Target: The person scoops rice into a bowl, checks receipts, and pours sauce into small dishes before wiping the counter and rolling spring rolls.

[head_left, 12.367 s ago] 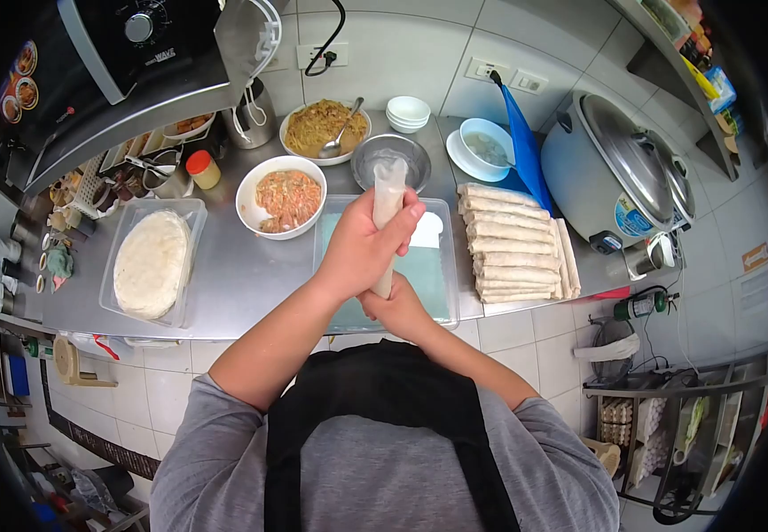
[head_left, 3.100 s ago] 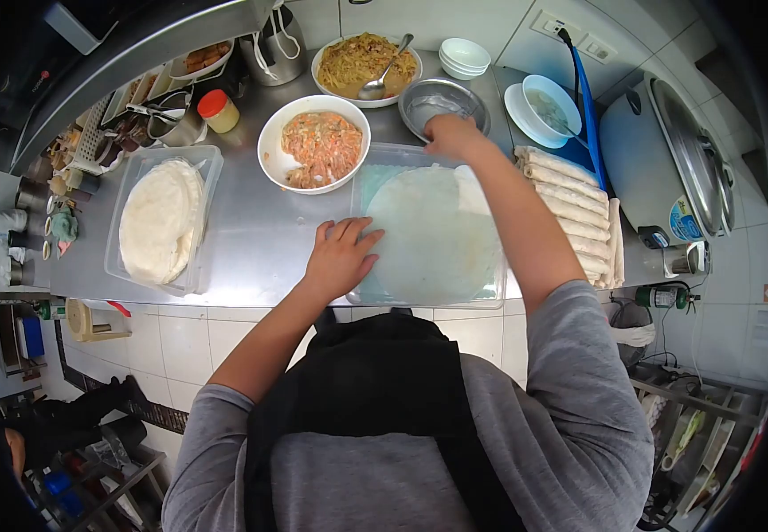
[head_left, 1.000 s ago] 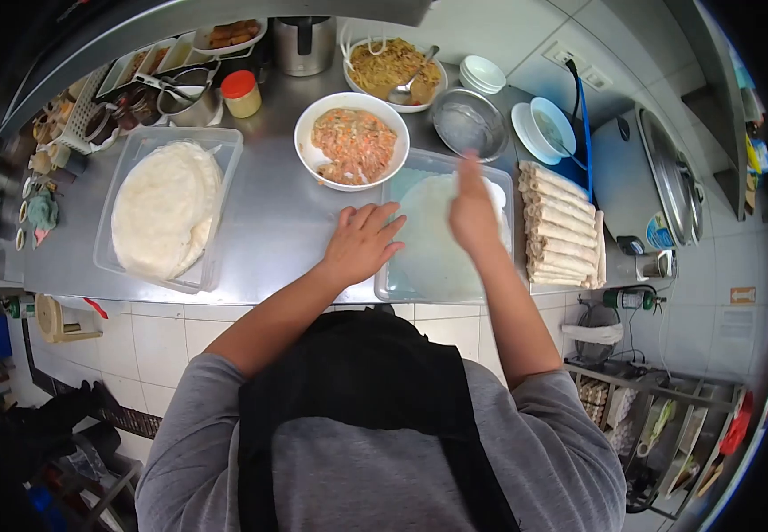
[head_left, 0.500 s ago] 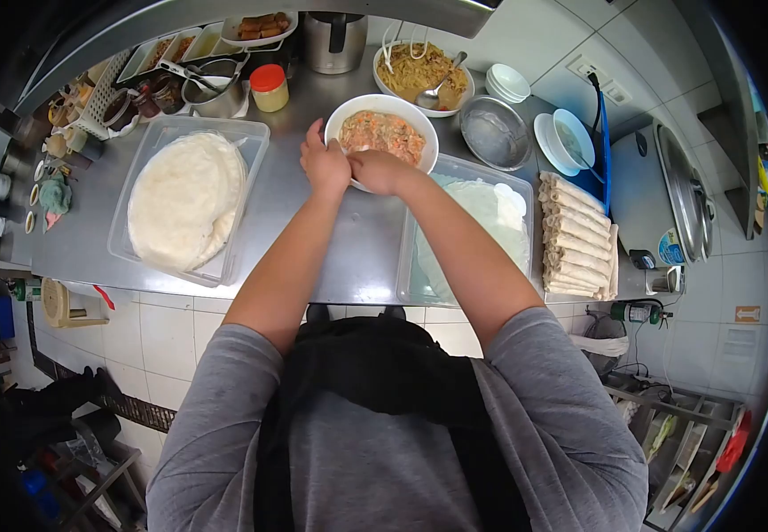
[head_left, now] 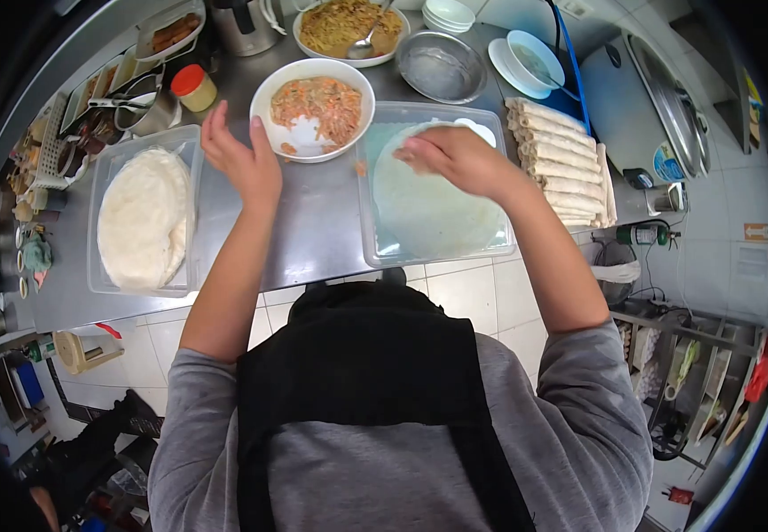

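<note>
My left hand (head_left: 246,164) is raised with its fingers apart, just left of a white bowl (head_left: 266,133), holding nothing. The bowl contains pinkish-orange minced filling (head_left: 317,102), and a bare patch shows at its near side. Curled fingers close my right hand (head_left: 464,160) above a pale round wrapper (head_left: 437,217). A little of the filling seems to show at its fingertips; the palm is hidden. The wrapper lies on a clear plastic tray (head_left: 369,226). A small crumb of filling sits near the tray's left edge.
A stack of round wrappers (head_left: 140,217) fills another plastic tray at left. Rolled wrappers (head_left: 557,160) are piled at right. Behind stand a metal bowl (head_left: 442,66), a bowl of yellowish filling (head_left: 348,27) with a spoon, and a red-lidded jar (head_left: 192,87).
My right hand has moved from the white bowl rightward over the wrapper. The left hand has let go of the bowl's side. The camera view has shifted, and a bare patch shows in the bowl.
</note>
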Demonstrator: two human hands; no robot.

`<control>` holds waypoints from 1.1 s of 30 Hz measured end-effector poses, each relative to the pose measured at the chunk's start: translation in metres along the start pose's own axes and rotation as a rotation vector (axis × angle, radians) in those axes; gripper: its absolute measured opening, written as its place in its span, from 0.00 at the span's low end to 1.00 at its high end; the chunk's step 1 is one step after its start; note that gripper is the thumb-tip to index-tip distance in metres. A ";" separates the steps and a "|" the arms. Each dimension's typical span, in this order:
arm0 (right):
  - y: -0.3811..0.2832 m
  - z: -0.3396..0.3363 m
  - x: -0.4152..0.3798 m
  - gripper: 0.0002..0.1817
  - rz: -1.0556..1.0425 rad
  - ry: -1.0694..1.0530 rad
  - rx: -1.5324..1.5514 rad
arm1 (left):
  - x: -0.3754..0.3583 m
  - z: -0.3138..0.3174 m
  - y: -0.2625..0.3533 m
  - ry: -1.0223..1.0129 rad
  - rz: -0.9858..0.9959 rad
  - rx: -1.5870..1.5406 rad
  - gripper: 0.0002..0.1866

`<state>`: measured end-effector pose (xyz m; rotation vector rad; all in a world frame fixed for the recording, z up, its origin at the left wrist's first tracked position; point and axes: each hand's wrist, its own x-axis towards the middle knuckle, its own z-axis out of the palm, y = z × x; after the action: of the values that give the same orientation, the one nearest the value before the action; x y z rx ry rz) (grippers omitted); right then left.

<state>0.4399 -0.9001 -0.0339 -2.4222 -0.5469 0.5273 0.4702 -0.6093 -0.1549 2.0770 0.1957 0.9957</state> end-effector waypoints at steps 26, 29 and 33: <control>0.115 0.121 -0.077 0.37 -0.020 0.600 0.051 | -0.086 0.036 0.119 -0.869 0.684 -0.096 0.20; 0.140 0.138 -0.072 0.37 -0.082 0.588 -0.002 | -0.130 0.057 0.108 -0.964 0.579 -0.277 0.16; 0.138 0.136 -0.079 0.29 -0.020 0.559 0.277 | -0.135 0.056 0.074 -1.079 0.350 -0.283 0.13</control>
<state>0.3431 -0.9781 -0.2024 -2.1594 -0.2360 -0.0899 0.4041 -0.7521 -0.2009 2.1183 -0.8251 -0.0332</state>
